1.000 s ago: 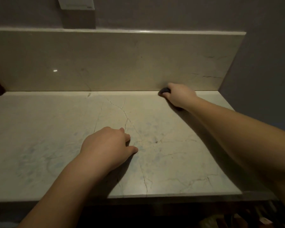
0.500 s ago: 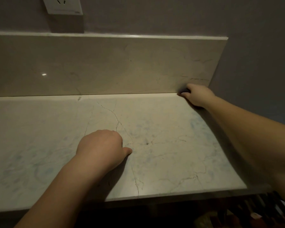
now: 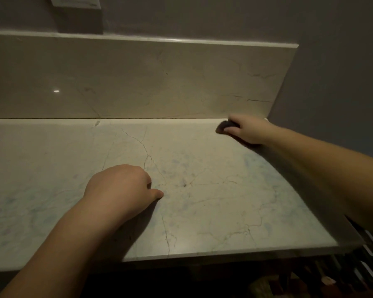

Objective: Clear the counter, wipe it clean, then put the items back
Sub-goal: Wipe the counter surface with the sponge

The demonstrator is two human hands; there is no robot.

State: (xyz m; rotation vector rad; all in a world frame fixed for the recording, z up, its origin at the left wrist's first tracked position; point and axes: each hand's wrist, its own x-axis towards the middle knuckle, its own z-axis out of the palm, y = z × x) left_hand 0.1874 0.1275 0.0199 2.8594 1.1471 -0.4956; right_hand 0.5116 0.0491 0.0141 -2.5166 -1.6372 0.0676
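My right hand (image 3: 249,130) grips a dark cloth (image 3: 225,125) at the counter's (image 3: 213,211) back corner | my left hand (image 3: 121,190) rests there, fingers curled, holding nothing

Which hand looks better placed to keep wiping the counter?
The right hand: it grips the dark cloth at the counter's back right corner. The left hand rests curled mid-counter, holding nothing.

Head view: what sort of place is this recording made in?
Probably a home kitchen or utility corner. A veined stone counter meets a matching backsplash, a wall socket plate sits above, and the right hand holds a dark wiping pad at the back edge.
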